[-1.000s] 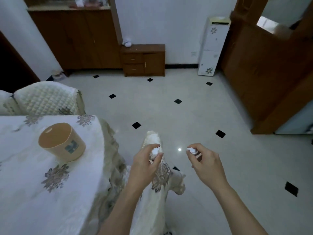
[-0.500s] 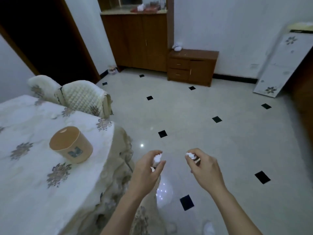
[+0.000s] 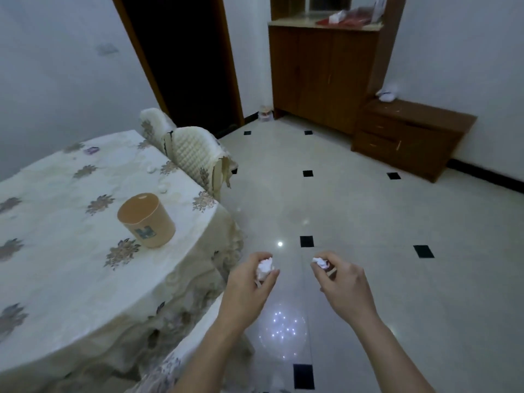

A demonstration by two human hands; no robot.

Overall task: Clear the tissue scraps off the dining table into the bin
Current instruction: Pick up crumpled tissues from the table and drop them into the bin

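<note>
My left hand (image 3: 249,287) is closed around a crumpled white tissue scrap (image 3: 265,268), held over the floor just right of the dining table (image 3: 71,251). My right hand (image 3: 343,285) pinches a smaller tissue scrap (image 3: 319,262) between thumb and fingers. The table carries a cream flowered cloth. Two small white scraps lie on it near the far right edge, one scrap (image 3: 162,188) close to the chair and another scrap (image 3: 150,168) beyond it. No bin is in view.
A tan round tissue box (image 3: 146,219) stands on the table. Two cream-covered chairs (image 3: 198,163) are at its far side. A dark doorway (image 3: 187,58), a tall wooden cabinet (image 3: 323,72) and a low drawer unit (image 3: 408,137) line the far wall. Glossy tiled floor (image 3: 368,236) spreads to the right.
The view has swung left, so the doorway and more of the table show now. Both hands keep their scraps and stay at about the same place before me.
</note>
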